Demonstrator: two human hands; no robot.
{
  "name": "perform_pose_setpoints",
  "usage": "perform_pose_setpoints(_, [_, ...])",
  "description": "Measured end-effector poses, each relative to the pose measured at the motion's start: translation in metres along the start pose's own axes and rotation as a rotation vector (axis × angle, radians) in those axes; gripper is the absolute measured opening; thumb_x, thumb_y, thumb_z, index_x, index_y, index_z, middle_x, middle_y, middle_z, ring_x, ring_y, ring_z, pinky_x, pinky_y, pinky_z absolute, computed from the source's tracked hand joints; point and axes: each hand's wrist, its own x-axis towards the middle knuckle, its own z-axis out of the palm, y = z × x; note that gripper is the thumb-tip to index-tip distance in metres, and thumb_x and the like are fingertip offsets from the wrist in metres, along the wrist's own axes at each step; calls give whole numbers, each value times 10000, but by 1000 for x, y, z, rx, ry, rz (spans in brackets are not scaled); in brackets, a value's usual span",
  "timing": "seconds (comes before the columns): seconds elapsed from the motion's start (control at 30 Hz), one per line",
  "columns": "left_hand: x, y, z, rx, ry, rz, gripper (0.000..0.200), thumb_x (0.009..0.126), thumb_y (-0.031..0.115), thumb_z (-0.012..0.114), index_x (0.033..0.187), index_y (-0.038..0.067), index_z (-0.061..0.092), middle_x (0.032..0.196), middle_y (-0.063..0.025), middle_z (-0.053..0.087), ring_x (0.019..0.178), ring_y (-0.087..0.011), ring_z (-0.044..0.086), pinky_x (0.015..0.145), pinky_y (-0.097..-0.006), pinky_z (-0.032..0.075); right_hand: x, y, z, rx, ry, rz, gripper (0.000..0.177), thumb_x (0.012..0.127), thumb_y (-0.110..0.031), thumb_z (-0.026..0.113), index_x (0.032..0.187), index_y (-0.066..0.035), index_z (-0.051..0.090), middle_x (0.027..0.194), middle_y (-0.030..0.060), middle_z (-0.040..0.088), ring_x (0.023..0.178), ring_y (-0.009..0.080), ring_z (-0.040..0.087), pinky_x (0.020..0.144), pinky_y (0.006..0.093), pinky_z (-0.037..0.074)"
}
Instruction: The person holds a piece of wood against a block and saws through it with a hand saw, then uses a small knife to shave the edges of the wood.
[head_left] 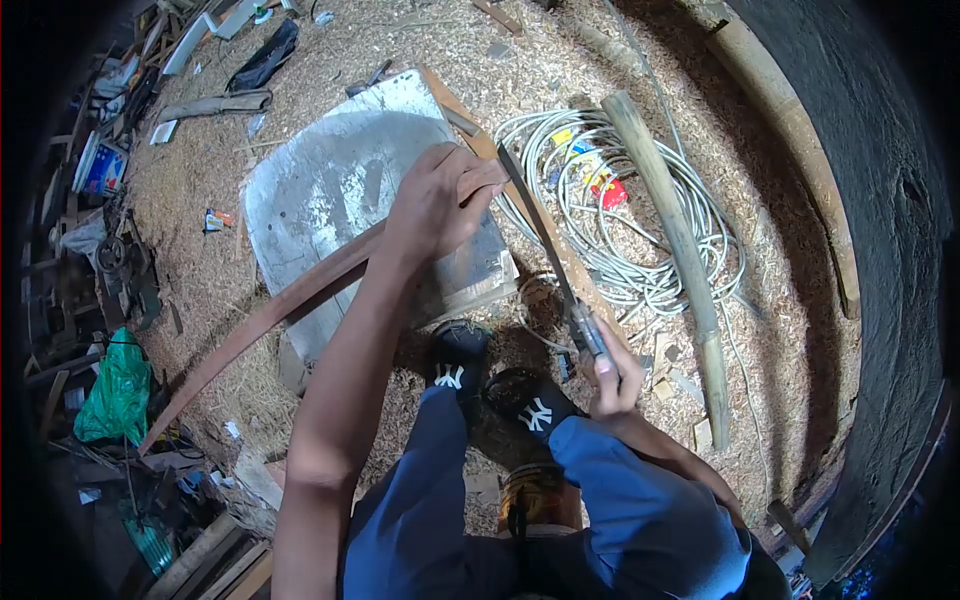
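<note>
My left hand (437, 205) is closed round a long reddish-brown wooden strip (330, 268) near its upper end. The strip slants across a worn, pale board (330, 165) and runs past its left edge to the lower left. In my right hand (615, 378) is a tool with a long, narrow dark blade (540, 225) and a greyish handle; its kind I cannot tell. The blade's far end is right by the upper end of the strip. Beneath the blade, a light-brown plank (572, 262) lies along the board's right side.
Coiled pale cable (640, 262) and a thick pole (680, 225) lie to the right on shavings. A green plastic bag (115, 390) and scrap wood fill the left side. My shoes (530, 400) are just below the board, with a round container (540, 497) between my legs.
</note>
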Motion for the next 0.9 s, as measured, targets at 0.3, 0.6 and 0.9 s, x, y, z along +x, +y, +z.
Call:
perform_pose_setpoints(0.3, [-1, -4, 2, 7, -45, -17, 239, 817, 153, 814, 973, 12, 701, 931, -149, 669, 961, -370, 641, 830, -456, 533, 52, 5, 22, 133, -39, 46, 535, 1034, -204, 523, 1501, 56, 502, 987, 93, 721, 687, 80, 502, 639, 261, 423])
perform_pose_setpoints(0.6, [3, -1, 1, 51, 2, 6, 208, 832, 144, 828, 969, 37, 715, 909, -125, 675, 866, -327, 677, 757, -424, 537, 34, -6, 9, 147, -48, 46, 564, 1039, -295, 503, 1502, 26, 522, 694, -22, 523, 592, 67, 417, 559, 261, 326])
perform_pose_setpoints(0.9, [3, -2, -1, 11, -70, -25, 220, 833, 169, 826, 983, 37, 733, 911, -131, 669, 908, -329, 667, 788, -414, 531, 17, 2, 10, 144, -38, 18, 551, 1045, -253, 496, 1516, 33, 498, 705, -19, 527, 610, 60, 423, 567, 249, 335])
